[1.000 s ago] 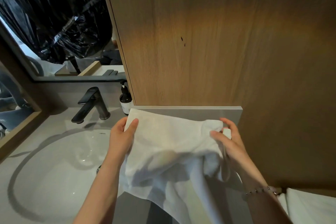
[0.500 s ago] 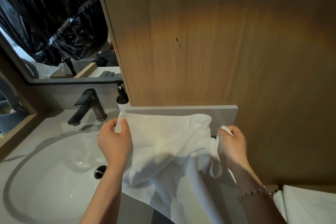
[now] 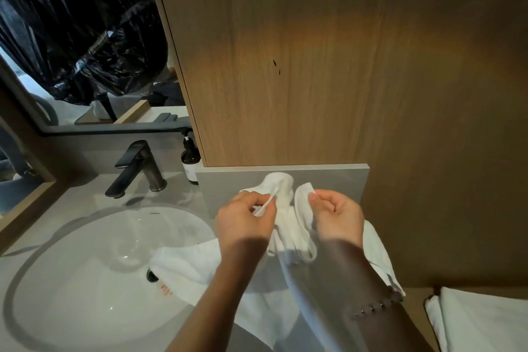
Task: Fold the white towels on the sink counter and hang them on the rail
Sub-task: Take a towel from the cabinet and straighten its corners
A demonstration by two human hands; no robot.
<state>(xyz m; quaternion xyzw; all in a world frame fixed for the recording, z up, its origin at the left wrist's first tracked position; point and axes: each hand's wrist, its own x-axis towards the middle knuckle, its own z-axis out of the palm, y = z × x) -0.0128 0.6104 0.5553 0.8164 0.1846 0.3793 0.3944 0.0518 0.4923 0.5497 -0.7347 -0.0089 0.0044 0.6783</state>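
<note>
Two hands close together, left hand (image 3: 245, 221) and right hand (image 3: 337, 216) each pinching white towel (image 3: 288, 226) bunched between them

Wood-panelled wall (image 3: 314, 66) with a warm light patch, grey upstand (image 3: 337, 177) below it, mirror (image 3: 71, 37) at left, black tap (image 3: 137, 168)

Bathroom: white basin (image 3: 85, 280), black tap (image 3: 137, 168), mirror (image 3: 80, 37), soap bottle (image 3: 191, 160), wood panelling (image 3: 343, 66).

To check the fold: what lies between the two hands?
Head view: a bunched part of the white towel, pinched by the left hand and the right hand.
</note>
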